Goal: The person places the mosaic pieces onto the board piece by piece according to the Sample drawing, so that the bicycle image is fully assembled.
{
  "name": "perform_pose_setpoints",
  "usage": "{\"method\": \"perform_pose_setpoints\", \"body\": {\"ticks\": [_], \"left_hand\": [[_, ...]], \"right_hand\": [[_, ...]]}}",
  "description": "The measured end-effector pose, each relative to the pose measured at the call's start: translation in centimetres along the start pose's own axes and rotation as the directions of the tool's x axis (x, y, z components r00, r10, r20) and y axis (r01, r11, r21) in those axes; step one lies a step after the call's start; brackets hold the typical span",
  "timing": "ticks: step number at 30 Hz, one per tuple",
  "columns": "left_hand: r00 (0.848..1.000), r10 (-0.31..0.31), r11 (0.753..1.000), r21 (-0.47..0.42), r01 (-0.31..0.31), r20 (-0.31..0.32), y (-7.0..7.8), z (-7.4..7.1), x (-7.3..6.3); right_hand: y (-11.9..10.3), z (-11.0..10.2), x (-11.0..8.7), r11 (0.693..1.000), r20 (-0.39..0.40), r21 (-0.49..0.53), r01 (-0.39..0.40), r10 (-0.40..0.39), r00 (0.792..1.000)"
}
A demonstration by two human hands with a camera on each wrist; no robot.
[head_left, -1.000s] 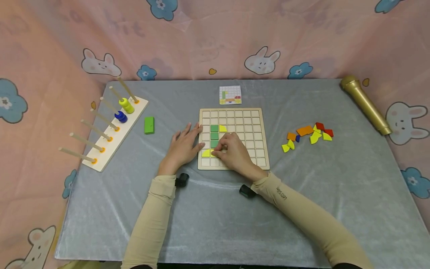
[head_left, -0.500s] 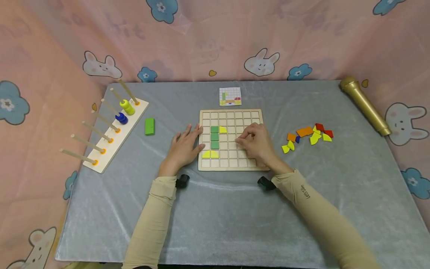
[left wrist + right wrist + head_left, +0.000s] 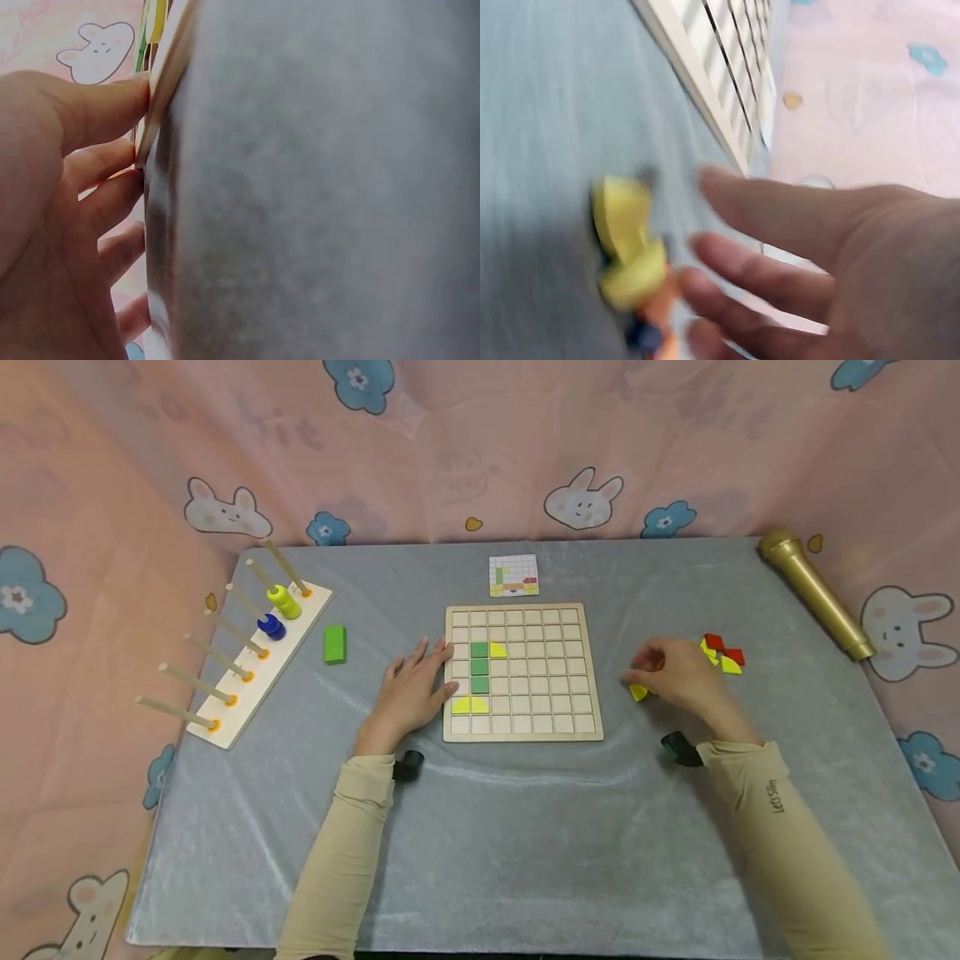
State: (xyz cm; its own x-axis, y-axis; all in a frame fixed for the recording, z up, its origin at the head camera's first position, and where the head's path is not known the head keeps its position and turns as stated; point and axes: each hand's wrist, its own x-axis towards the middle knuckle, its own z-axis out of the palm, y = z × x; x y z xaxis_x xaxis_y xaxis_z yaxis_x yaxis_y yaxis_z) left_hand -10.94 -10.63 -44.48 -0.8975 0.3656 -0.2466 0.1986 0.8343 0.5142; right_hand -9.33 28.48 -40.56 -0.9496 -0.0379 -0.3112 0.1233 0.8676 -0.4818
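The left hand [image 3: 405,700], fingers spread, touches the left edge of the board [image 3: 558,680] on the table [image 3: 480,868]. The right hand [image 3: 684,681], thumb and fingers parted around nothing visible, is just beside yellow pieces [image 3: 622,221] lying right of the board; these look light and stiff, best pinched by opposite edges.

In the head view, the right hand [image 3: 678,681] hides the blue piece [image 3: 646,337] and most of the orange pieces [image 3: 658,306]. From the right wrist, these and the yellow pieces [image 3: 622,221] are blurred. The top edge crops the board [image 3: 540,685] in both wrist views. The card's [image 3: 513,576] finer marks are too small to read; the sleeves [image 3: 337,852] run out of frame.
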Motion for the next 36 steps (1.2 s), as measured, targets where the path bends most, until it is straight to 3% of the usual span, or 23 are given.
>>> {"method": "perform_pose_setpoints", "body": {"ticks": [6, 13, 18, 36], "left_hand": [[1.0, -0.007, 1.0, 0.002, 0.007, 0.002, 0.1, 0.0, 0.0], [1.0, -0.003, 1.0, 0.006, 0.003, -0.002, 0.1, -0.1, 0.1], [1.0, -0.004, 1.0, 0.007, 0.004, -0.003, 0.1, 0.0, 0.1], [1.0, 0.005, 1.0, 0.001, -0.005, -0.004, 0.0, -0.1, 0.0]], "right_hand": [[1.9, -1.8, -0.3, 0.998, 0.118, -0.058, 0.008, -0.001, 0.993], [2.2, -1.0, -0.3, 0.999, 0.133, -0.013, 0.032, -0.03, 0.991], [1.8, -0.7, -0.3, 1.0, 0.162, 0.021, 0.007, -0.01, 0.987], [0.3, 1.0, 0.1, 0.997, 0.072, 0.063, 0.041, -0.046, 0.996]]}}
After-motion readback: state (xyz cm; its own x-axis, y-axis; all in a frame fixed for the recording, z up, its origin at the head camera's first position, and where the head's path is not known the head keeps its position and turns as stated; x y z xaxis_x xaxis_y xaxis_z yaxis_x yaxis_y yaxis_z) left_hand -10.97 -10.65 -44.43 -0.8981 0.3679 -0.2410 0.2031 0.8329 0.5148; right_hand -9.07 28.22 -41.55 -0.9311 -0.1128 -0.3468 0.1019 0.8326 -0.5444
